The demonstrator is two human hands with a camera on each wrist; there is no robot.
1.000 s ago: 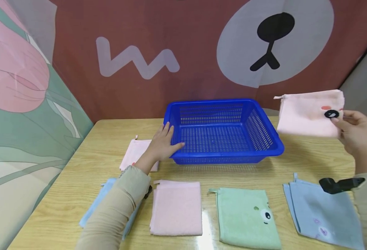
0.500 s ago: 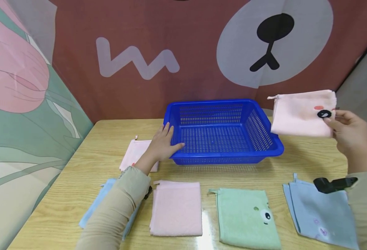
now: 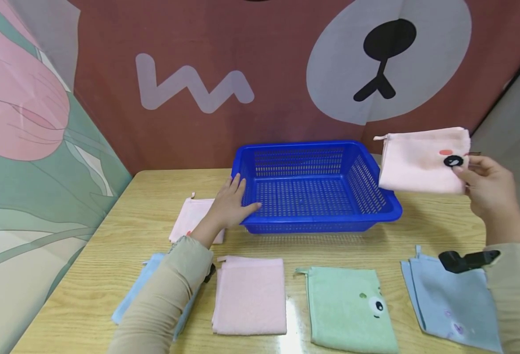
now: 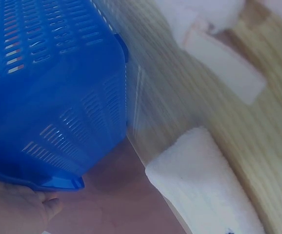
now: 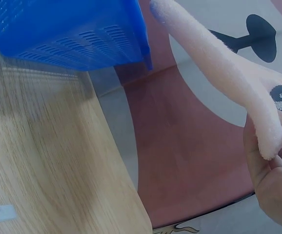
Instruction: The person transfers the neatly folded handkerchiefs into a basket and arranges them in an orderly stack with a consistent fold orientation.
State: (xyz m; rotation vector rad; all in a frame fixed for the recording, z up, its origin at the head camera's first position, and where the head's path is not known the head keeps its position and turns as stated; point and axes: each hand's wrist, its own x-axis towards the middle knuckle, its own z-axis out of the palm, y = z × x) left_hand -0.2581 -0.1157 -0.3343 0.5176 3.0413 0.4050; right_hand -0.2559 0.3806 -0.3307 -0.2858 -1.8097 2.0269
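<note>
The right hand (image 3: 490,189) pinches the raised pink cloth (image 3: 412,167) by its edge (left hand (image 3: 229,204) touching basket (image 3: 322,218), spread).

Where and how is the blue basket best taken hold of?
Probably grip the basket's rim at both short ends, coming from left and right: it juts past walls that slope inward below, likely giving a holding edge. The left hand rests at the left end.

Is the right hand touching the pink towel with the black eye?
Touching. In the head view, the right hand pinches the pink towel at its edge, thumb lying by the black eye.
</note>
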